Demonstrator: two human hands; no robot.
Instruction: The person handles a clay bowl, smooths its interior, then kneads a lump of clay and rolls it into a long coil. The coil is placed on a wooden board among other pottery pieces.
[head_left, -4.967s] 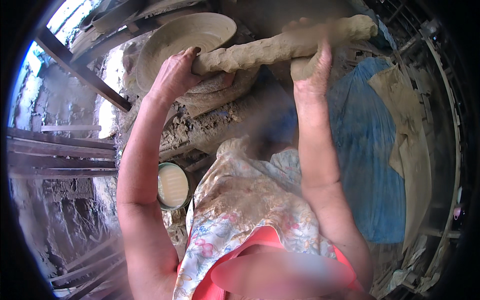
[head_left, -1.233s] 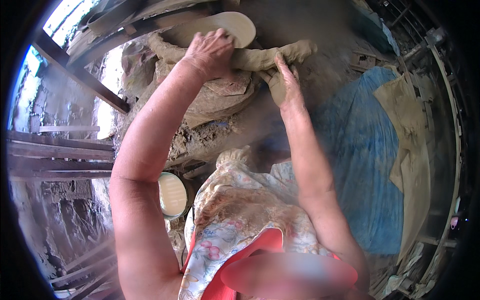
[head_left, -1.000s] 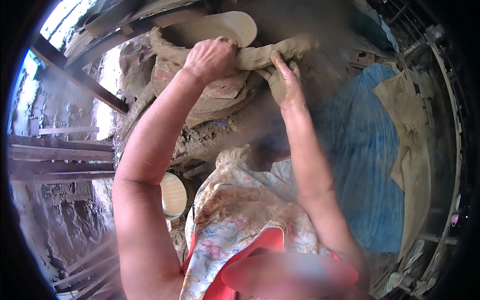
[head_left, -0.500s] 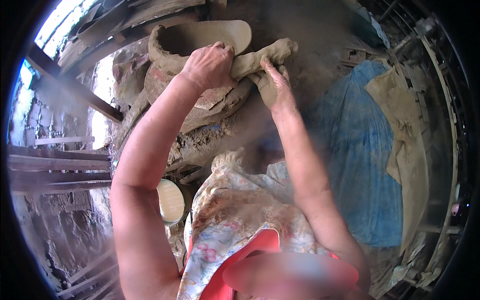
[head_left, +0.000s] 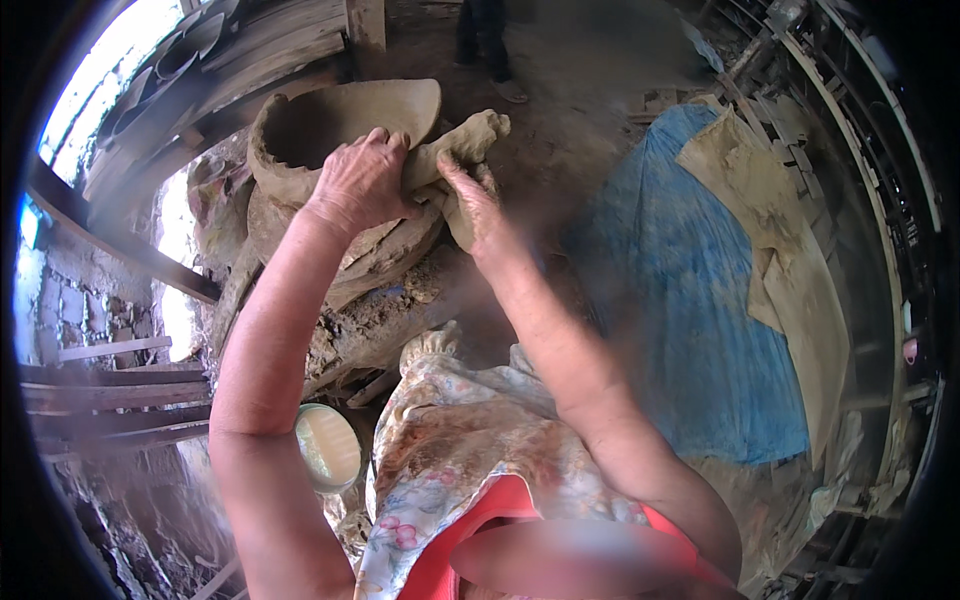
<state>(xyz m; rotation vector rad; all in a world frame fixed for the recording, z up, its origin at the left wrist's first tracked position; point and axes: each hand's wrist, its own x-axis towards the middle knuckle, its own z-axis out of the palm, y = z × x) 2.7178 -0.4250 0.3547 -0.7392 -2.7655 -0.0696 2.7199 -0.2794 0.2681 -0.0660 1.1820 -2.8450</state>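
Observation:
A large unfired clay pot with an uneven rim and a tall raised wall at its far right side stands in front of me. Over its near right rim my left hand is closed, fingers wrapped round a thick clay coil. The coil's lumpy free end sticks out to the right, beyond the pot. My right hand grips that end from below, thumb on the near side and clay smeared on the skin. The left palm hides where coil and rim meet.
Under the pot is a rough, clay-caked base. A round container of pale liquid stands by my left arm. To the right lie a blue sheet and tan cloth. A person's legs show at the far side; wooden planks are left.
The whole view has shifted, so pot and hands appear farther left and lower. Another person's legs have come into view at the top. Both hands keep their grip on the coil.

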